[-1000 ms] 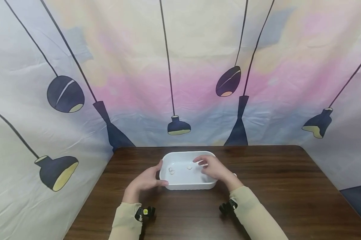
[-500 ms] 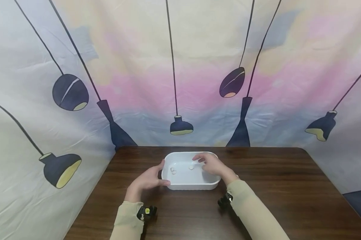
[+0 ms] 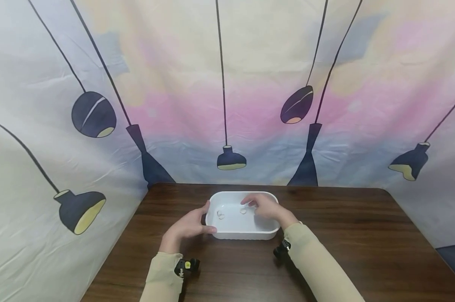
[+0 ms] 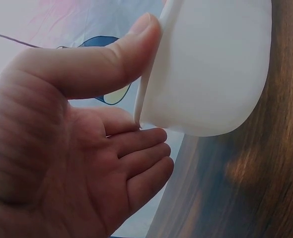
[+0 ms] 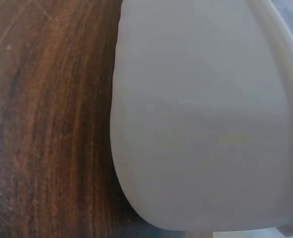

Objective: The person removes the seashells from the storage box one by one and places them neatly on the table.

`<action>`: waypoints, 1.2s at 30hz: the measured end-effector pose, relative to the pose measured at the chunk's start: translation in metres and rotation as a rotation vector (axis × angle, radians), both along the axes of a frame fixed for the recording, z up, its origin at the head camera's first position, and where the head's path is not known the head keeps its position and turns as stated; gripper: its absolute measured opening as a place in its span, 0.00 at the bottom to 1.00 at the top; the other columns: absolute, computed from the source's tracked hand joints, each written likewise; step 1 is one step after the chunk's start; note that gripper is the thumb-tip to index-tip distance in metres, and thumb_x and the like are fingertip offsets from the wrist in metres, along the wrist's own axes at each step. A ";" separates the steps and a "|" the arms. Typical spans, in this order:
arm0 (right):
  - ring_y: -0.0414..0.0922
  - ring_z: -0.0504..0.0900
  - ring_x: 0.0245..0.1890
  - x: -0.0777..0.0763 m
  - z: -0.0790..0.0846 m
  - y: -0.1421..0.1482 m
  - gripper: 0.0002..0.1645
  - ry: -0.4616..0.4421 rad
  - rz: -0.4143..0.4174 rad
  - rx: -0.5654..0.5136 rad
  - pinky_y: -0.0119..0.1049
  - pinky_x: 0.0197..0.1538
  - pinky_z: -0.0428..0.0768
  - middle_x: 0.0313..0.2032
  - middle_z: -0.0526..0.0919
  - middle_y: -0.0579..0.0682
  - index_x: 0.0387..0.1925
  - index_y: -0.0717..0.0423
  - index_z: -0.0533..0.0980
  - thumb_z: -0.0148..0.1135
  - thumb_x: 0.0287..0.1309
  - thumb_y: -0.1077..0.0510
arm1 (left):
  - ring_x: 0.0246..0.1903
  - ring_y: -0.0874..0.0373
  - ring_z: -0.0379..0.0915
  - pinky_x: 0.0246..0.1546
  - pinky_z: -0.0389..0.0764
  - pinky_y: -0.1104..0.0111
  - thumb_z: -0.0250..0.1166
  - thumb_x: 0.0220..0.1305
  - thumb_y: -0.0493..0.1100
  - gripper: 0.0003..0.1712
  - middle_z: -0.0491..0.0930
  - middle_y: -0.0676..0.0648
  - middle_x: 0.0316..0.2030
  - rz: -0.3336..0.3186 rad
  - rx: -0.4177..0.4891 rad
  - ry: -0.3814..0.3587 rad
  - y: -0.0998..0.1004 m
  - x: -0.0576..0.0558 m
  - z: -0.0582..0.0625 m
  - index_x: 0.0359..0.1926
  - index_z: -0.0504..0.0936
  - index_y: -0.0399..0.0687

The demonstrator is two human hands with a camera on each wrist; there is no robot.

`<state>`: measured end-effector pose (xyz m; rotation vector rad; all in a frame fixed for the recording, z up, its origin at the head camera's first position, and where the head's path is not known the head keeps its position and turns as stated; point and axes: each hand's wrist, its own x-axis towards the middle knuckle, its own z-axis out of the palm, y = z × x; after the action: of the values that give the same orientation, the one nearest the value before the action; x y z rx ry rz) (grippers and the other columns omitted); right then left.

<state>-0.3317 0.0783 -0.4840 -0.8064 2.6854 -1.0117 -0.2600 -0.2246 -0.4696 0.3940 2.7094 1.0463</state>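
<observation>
A white rectangular dish (image 3: 246, 235) with rounded corners stands on the table. My left hand (image 3: 187, 224) holds its left end, thumb on the front rim and index finger at the end rim; in the left wrist view the other fingers (image 4: 146, 153) lie below the rim. My right hand (image 3: 267, 206) reaches over the right side into the dish, fingers bent downward. Close by its fingertips lies a small thin pale ring (image 3: 243, 211). More small ring shapes (image 3: 220, 215) lie at the dish's left. I cannot tell whether the right fingertips pinch something. The right wrist view shows only the dish's outer wall (image 5: 201, 119).
The dark wooden table (image 3: 348, 243) extends around the dish, its far edge just behind it. Beyond hangs a cloth backdrop (image 3: 265, 54) printed with lamps. Black wrist cameras (image 3: 187, 266) sit below both hands.
The whole view shifts slightly, so the dish and hands appear a little further right. The right fingertips have dipped slightly lower toward the nearby ring. The left hand keeps its hold.
</observation>
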 end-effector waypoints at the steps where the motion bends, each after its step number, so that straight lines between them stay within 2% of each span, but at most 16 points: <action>1: 0.52 0.85 0.58 0.000 -0.001 0.001 0.38 0.003 0.020 -0.007 0.48 0.63 0.81 0.58 0.87 0.50 0.57 0.55 0.86 0.50 0.51 0.82 | 0.77 0.39 0.61 0.75 0.63 0.40 0.82 0.59 0.50 0.63 0.61 0.35 0.80 0.001 0.001 -0.003 0.000 0.000 0.000 0.83 0.53 0.33; 5: 0.53 0.86 0.56 -0.002 -0.003 0.002 0.37 0.006 0.106 -0.045 0.46 0.59 0.83 0.59 0.86 0.54 0.60 0.59 0.84 0.50 0.51 0.82 | 0.77 0.39 0.61 0.74 0.63 0.39 0.82 0.59 0.50 0.63 0.61 0.35 0.80 0.011 0.001 -0.010 0.001 0.000 -0.001 0.84 0.53 0.35; 8: 0.53 0.86 0.57 -0.001 -0.002 0.001 0.36 -0.002 0.145 -0.082 0.47 0.61 0.82 0.61 0.85 0.54 0.62 0.59 0.83 0.50 0.56 0.81 | 0.77 0.39 0.61 0.75 0.63 0.39 0.82 0.59 0.50 0.63 0.61 0.35 0.80 0.021 0.000 -0.019 0.001 0.000 -0.001 0.84 0.54 0.36; 10: 0.53 0.86 0.58 0.000 -0.001 0.001 0.35 -0.005 0.128 -0.108 0.49 0.62 0.82 0.61 0.84 0.53 0.63 0.59 0.82 0.50 0.58 0.81 | 0.77 0.39 0.61 0.75 0.62 0.39 0.82 0.59 0.50 0.63 0.60 0.35 0.80 0.021 0.005 -0.023 0.001 0.000 0.000 0.84 0.54 0.36; 13: 0.54 0.85 0.58 0.001 -0.001 0.000 0.35 0.015 0.059 -0.129 0.51 0.64 0.81 0.61 0.85 0.53 0.62 0.57 0.83 0.49 0.60 0.81 | 0.78 0.39 0.60 0.75 0.62 0.39 0.81 0.59 0.50 0.63 0.60 0.35 0.80 0.018 0.010 -0.029 0.000 0.000 0.000 0.84 0.53 0.35; 15: 0.54 0.85 0.58 0.001 -0.001 0.000 0.36 0.024 0.008 -0.110 0.52 0.64 0.81 0.60 0.85 0.53 0.61 0.56 0.83 0.48 0.59 0.82 | 0.78 0.39 0.60 0.75 0.62 0.39 0.81 0.60 0.50 0.63 0.60 0.35 0.81 0.016 0.013 -0.030 0.000 0.000 0.001 0.84 0.53 0.35; 18: 0.54 0.85 0.59 0.000 -0.003 0.000 0.37 0.035 -0.020 -0.047 0.51 0.65 0.81 0.60 0.85 0.52 0.59 0.55 0.84 0.49 0.57 0.83 | 0.78 0.39 0.60 0.75 0.62 0.39 0.81 0.60 0.49 0.63 0.59 0.35 0.81 0.015 0.016 -0.034 0.000 0.000 0.001 0.84 0.53 0.35; 23: 0.54 0.85 0.58 0.000 -0.003 0.000 0.36 0.065 0.004 0.025 0.51 0.64 0.81 0.60 0.85 0.53 0.59 0.57 0.84 0.50 0.56 0.83 | 0.78 0.39 0.60 0.75 0.62 0.39 0.82 0.59 0.50 0.64 0.60 0.36 0.81 0.013 0.018 -0.037 0.001 0.000 0.001 0.84 0.53 0.36; 28: 0.54 0.85 0.57 0.000 -0.003 0.001 0.33 0.040 0.079 -0.029 0.51 0.64 0.81 0.60 0.85 0.55 0.61 0.59 0.83 0.49 0.60 0.81 | 0.78 0.39 0.60 0.75 0.62 0.38 0.82 0.58 0.51 0.64 0.60 0.36 0.80 0.017 0.016 -0.041 0.001 -0.001 -0.001 0.84 0.53 0.37; 31: 0.52 0.85 0.56 0.000 -0.003 0.001 0.34 0.011 0.114 -0.057 0.50 0.64 0.81 0.60 0.85 0.55 0.62 0.60 0.82 0.49 0.58 0.81 | 0.78 0.39 0.60 0.75 0.61 0.38 0.82 0.58 0.51 0.64 0.61 0.36 0.80 0.017 0.025 -0.043 0.000 -0.001 -0.001 0.84 0.53 0.37; 36: 0.52 0.86 0.57 0.001 -0.002 0.000 0.37 -0.034 0.095 -0.115 0.50 0.64 0.81 0.61 0.84 0.55 0.65 0.60 0.80 0.47 0.57 0.82 | 0.78 0.39 0.60 0.75 0.62 0.38 0.82 0.59 0.50 0.64 0.61 0.36 0.80 0.016 0.025 -0.044 0.000 -0.001 0.000 0.84 0.53 0.36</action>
<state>-0.3306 0.0787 -0.4864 -0.9189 2.5536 -1.1550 -0.2614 -0.2248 -0.4700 0.3498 2.6675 1.0808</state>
